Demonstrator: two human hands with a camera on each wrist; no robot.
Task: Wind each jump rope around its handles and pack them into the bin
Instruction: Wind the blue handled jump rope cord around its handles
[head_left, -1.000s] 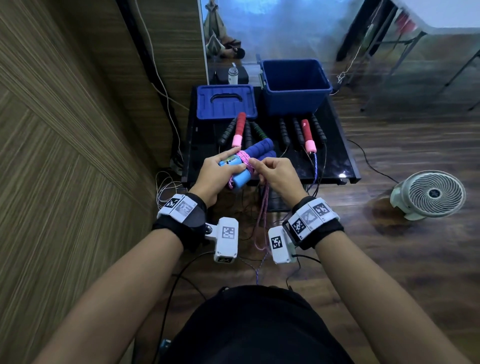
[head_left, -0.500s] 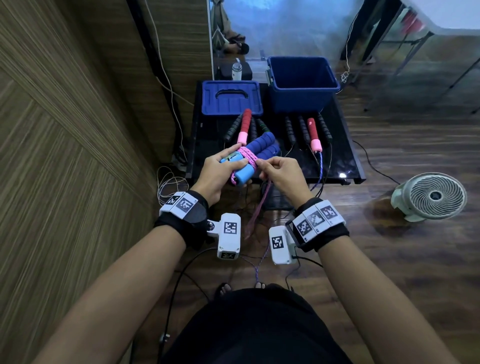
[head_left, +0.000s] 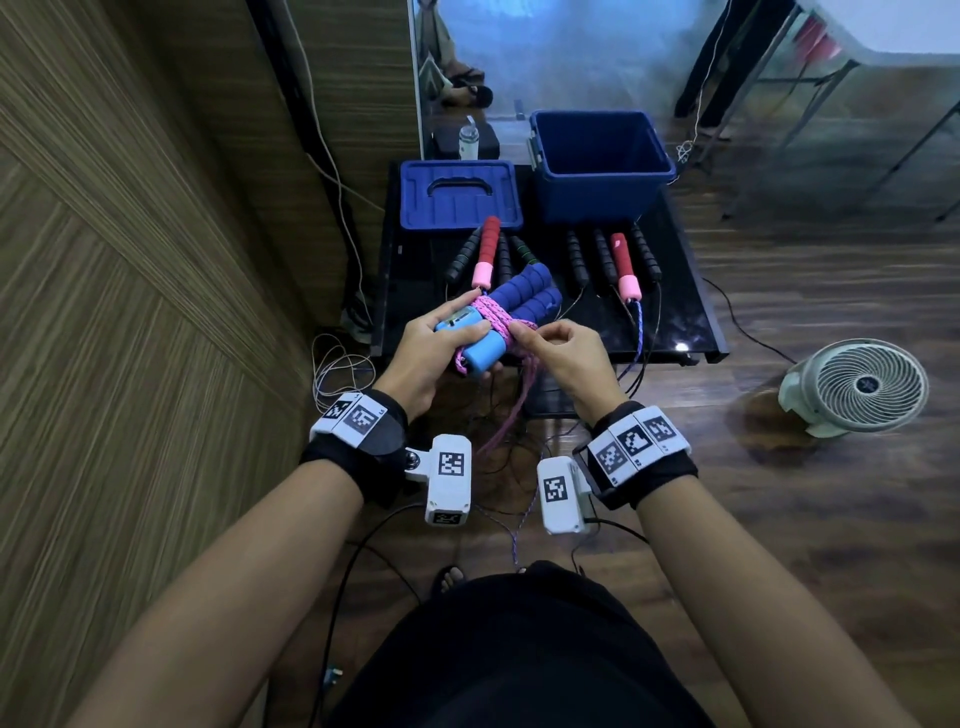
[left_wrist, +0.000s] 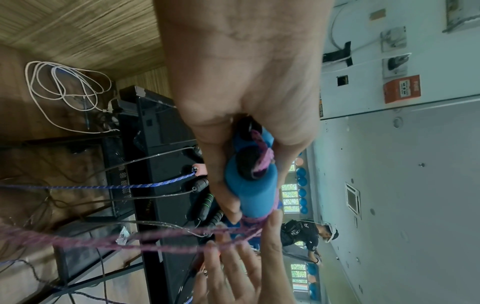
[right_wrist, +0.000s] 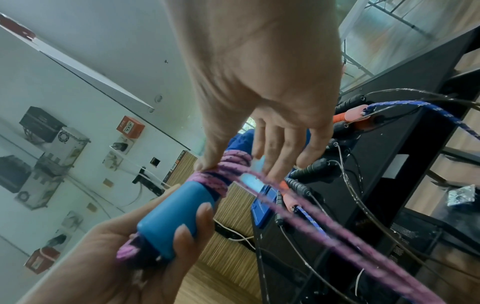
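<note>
The left hand (head_left: 426, 353) clamps its grip round the two blue handles (head_left: 511, 317), held together above the near edge of the bench (head_left: 691, 312). The right hand (head_left: 563, 353) pinches the pink rope (head_left: 493, 319) where it coils round them; the slack hangs toward the floor. The rope looks soft and light, likely to loosen unless kept taut. The blue bin (head_left: 597, 192) stands open on the far side.

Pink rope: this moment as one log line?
left hand grips blue handles | right hand winds pink rope | bin holds nothing visible
</note>
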